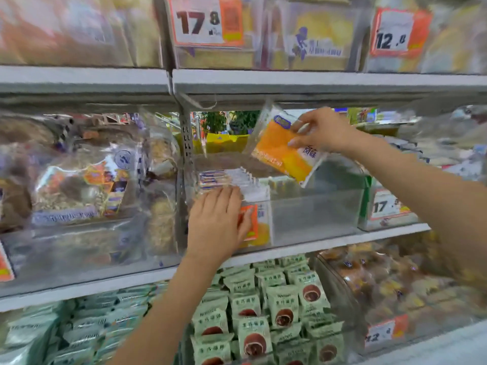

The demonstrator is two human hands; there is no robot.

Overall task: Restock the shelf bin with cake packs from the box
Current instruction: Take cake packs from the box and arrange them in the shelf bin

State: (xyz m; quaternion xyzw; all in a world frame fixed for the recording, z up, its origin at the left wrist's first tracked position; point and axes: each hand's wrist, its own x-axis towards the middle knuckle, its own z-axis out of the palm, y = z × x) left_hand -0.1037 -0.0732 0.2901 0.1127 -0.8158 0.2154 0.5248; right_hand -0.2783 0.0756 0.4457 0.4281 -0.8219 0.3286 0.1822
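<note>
A clear plastic shelf bin point(316, 214) sits on the middle shelf. A row of cake packs point(232, 177) stands upright at its left end; the right part of the bin holds nothing. My left hand point(216, 219) lies flat with straight fingers against the bin's front wall, over the top edge by the standing packs. My right hand point(321, 130) pinches an orange-and-white cake pack point(279, 151), tilted, in the air above the bin's middle. The box is out of view.
The shelf edge point(303, 80) above hangs close over the bin. Clear bins of bagged snacks point(79, 185) stand to the left, a green-edged bin with a price tag point(387, 206) to the right. Green cake packs point(263, 312) fill the shelf below.
</note>
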